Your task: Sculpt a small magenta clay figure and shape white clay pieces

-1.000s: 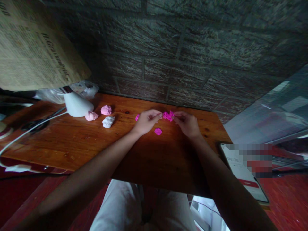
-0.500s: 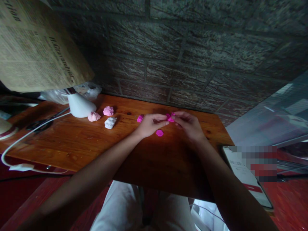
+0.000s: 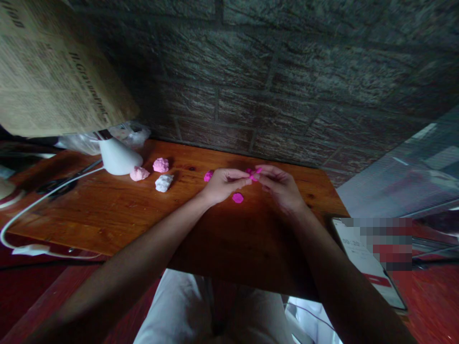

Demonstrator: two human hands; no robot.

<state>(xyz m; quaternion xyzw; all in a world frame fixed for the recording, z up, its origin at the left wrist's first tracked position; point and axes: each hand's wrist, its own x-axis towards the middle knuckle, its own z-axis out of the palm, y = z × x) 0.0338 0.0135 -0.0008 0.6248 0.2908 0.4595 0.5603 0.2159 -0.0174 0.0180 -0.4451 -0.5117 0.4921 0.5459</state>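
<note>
Between my two hands is a small piece of magenta modelling clay point(image 3: 254, 176), pinched from both sides above the wooden table. My left hand point(image 3: 226, 184) grips its left side between thumb and fingers. From the right, my right hand point(image 3: 280, 185) pinches the same piece, and its exact shape is partly hidden by the fingertips. Just below the hands a flat magenta clay disc point(image 3: 237, 198) lies on the table. A magenta clay lump point(image 3: 208, 176) sits behind my left hand, partly covered by it.
On the table point(image 3: 118, 210) at left lie a pink lump point(image 3: 161, 165), a paler pink lump point(image 3: 139, 173) and a white lump point(image 3: 164, 183). A lamp base point(image 3: 120, 157) stands beside them, its white cable point(image 3: 46, 192) trailing left. A phone point(image 3: 369, 263) rests at right; a brick wall point(image 3: 244, 91) rises behind.
The magenta clay between my fingertips has turned and looks narrower. Both hands stay nearly in place, with slight finger movement. The view has shifted very slightly.
</note>
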